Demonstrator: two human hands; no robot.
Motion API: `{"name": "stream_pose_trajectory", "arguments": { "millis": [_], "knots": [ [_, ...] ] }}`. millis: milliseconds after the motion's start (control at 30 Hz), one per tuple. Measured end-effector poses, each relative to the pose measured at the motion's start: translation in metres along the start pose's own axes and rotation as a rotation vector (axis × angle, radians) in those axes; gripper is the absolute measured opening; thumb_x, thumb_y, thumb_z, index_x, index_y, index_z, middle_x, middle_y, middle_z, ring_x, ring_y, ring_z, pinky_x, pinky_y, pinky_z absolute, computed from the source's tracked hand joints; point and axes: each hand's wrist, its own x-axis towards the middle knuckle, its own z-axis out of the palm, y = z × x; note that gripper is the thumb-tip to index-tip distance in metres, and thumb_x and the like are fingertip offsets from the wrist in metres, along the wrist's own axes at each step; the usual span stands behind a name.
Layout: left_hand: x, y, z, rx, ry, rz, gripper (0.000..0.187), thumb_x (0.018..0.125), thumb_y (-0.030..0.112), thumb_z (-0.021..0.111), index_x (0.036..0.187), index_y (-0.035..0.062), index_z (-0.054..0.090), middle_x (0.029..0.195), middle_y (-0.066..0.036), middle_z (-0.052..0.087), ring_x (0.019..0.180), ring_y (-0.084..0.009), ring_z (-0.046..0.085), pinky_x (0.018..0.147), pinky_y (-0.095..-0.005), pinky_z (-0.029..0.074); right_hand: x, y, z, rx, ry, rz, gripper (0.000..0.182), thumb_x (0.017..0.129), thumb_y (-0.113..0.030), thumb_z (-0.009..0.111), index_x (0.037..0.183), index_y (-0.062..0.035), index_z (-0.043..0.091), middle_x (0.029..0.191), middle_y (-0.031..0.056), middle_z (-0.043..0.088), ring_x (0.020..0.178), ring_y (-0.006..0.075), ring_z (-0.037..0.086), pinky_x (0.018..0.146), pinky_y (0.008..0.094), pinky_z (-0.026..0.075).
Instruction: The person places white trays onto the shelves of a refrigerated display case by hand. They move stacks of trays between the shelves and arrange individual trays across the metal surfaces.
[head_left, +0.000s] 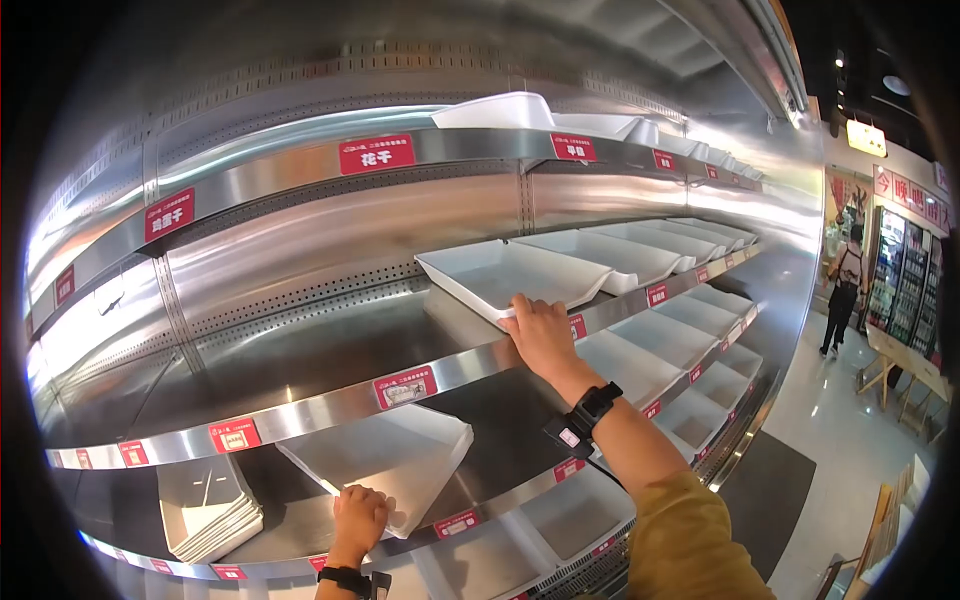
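My right hand is closed on the front corner of a shallow white tray on the middle metal shelf. Its fingertips curl over the rim, and the thumb is hidden. Lower down, my left hand grips the near edge of another white tray, which lies askew on the shelf below. To the left of that hand, a stack of nested white trays sits on the same lower shelf. Both wrists wear black bands.
More white trays line the middle shelf to the right, with others on lower tiers and the top shelf. Red labels mark the shelf edges. At far right are a person, drinks fridges and a wooden table.
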Motion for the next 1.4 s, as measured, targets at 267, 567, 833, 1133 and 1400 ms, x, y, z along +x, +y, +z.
{"name": "stream_pose_trajectory", "arguments": {
  "millis": [267,567,833,1133,1400],
  "knots": [
    [-0.002,0.01,-0.009,-0.067,-0.003,-0.003,0.022,0.083,0.023,0.054,0.093,0.0139,0.071,0.104,-0.005,0.063,0.113,-0.0308,0.05,0.1,-0.0512,0.035,-0.022,-0.013,-0.018,0.181,0.197,0.036,0.037,0.089,-0.02,0.064,0.117,0.0,0.052,0.111,0.0176,0.063,0.099,0.0365,0.06,0.086,0.0478,0.044],
    [-0.004,0.003,-0.008,-0.128,0.002,0.023,0.034,0.082,0.018,0.052,0.112,0.0155,0.068,0.128,-0.008,0.056,0.125,-0.0335,0.044,0.104,-0.0533,0.032,-0.2,-0.197,0.015,0.852,-0.587,-0.219,0.041,0.085,-0.028,0.069,0.115,-0.0009,0.059,0.116,0.0185,0.062,0.11,0.036,0.055,0.094,0.0452,0.045],
    [-0.004,-0.021,0.002,-0.25,0.027,0.052,0.063,0.083,0.013,0.053,0.145,0.0082,0.043,0.151,-0.021,0.034,0.138,-0.0385,0.033,0.113,-0.0473,0.026,-0.204,-0.214,0.044,0.871,-0.643,-0.255,0.026,0.089,-0.03,0.063,0.094,-0.0054,0.066,0.086,0.0124,0.062,0.094,0.0323,0.056,0.085,0.0428,0.047],
    [-0.012,0.003,-0.021,-0.524,0.444,-0.105,0.068,0.101,0.032,0.05,0.151,-0.0027,0.022,0.159,-0.022,0.018,0.148,-0.0354,0.017,0.12,-0.0421,0.014,-0.145,-0.214,-0.01,0.924,-0.302,-0.156,0.023,0.09,-0.023,0.063,0.077,-0.0044,0.058,0.077,0.0115,0.059,0.082,0.0318,0.056,0.073,0.0431,0.047],
    [-0.019,0.041,-0.025,-0.333,0.25,-0.028,0.068,0.094,0.027,0.057,0.148,-0.0025,0.028,0.147,-0.024,0.036,0.139,-0.0404,0.029,0.116,-0.0468,0.021,-0.147,-0.131,-0.101,0.768,-0.123,-0.113,0.017,0.079,-0.012,0.076,0.082,-0.0058,0.06,0.08,0.0067,0.059,0.08,0.0294,0.056,0.069,0.0395,0.047]
  ]
}}
